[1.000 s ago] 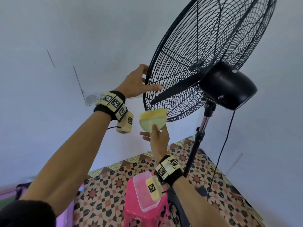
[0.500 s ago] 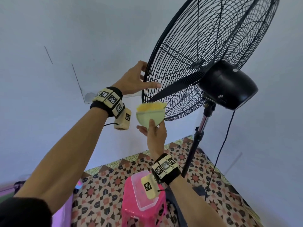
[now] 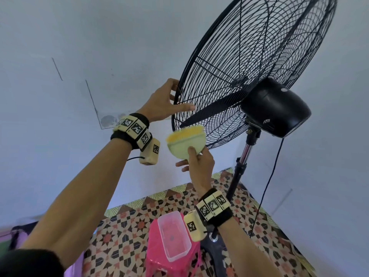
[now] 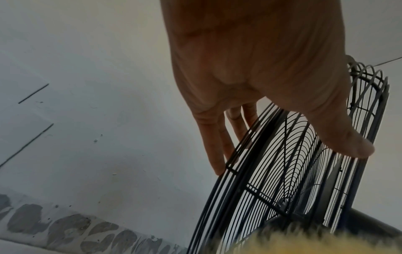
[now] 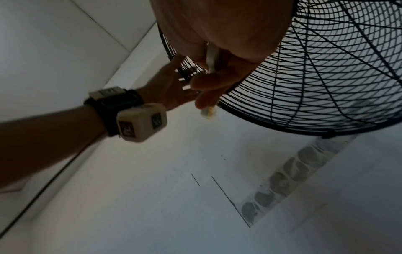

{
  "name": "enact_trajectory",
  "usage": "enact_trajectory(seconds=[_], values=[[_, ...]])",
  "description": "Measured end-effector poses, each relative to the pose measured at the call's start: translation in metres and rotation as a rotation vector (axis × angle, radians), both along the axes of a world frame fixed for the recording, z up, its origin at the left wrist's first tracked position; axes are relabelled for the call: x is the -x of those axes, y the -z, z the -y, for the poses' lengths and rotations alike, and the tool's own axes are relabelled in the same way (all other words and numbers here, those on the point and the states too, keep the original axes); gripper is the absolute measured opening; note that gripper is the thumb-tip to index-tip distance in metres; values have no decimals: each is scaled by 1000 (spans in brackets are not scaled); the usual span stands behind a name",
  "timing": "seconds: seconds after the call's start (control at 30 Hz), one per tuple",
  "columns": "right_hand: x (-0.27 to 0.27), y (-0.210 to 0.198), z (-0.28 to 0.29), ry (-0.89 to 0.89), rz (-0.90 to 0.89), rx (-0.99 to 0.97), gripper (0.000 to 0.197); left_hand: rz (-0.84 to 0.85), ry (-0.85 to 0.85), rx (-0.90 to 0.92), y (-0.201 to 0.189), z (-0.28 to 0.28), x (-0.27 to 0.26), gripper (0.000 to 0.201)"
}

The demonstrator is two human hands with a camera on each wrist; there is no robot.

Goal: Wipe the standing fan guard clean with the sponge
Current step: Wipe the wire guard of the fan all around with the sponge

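Note:
The black wire fan guard (image 3: 249, 56) tilts overhead on its stand. My left hand (image 3: 175, 96) holds the guard's left rim, fingers on the far face and thumb (image 4: 343, 137) pressed on the near wires. Just below, my right hand (image 3: 196, 162) pinches a bent yellow-and-green sponge (image 3: 185, 140). The sponge's yellow top edge touches the guard's lower left rim. In the right wrist view the sponge (image 5: 208, 113) shows only as a thin edge between the fingers, with the guard (image 5: 326, 77) right behind it.
The black motor housing (image 3: 275, 108) sits behind the guard on a metal pole (image 3: 239, 170), with a cable (image 3: 267, 186) hanging beside it. Below stand a pink stool (image 3: 155, 260) and a clear plastic container (image 3: 173, 236) on it. White walls close in on both sides.
My right hand has lifted the sponge up to the guard's lower left rim. The left hand has kept its hold on the rim.

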State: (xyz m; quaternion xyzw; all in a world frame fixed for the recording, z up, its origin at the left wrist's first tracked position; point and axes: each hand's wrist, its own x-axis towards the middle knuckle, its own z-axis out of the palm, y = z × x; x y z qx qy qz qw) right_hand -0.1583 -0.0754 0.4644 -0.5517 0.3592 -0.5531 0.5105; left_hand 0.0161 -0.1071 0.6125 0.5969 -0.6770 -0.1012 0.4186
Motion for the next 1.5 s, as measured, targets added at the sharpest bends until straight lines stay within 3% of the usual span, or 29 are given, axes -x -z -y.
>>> enact_trajectory(seconds=[0.1,0.27,0.47,0.67,0.73,0.9,1.13,1.3,1.4,1.5], values=[[0,-3,8,31,-99,72,10,6,0,3,-1,2,-2,84],[11,33,29,47,-358,-172,27,-4,18,5,0,4,-6,82],[21,-10,31,65,-132,26,13,-66,25,37,8,13,-9,84],[16,25,46,64,-302,-154,27,-95,20,50,17,15,-8,79],[19,19,44,50,-289,-81,21,-79,6,65,20,15,-8,76],[17,-22,39,-10,-55,27,11,-112,-4,61,21,15,-2,71],[20,13,62,-36,-241,-136,24,-89,-127,79,31,20,12,83],[29,-22,65,-133,-63,70,12,-93,-203,78,34,25,14,81],[22,-17,76,-133,-117,103,9,-111,-217,92,33,23,16,81],[25,8,84,-106,-248,-68,11,-138,-214,92,36,25,12,90]])
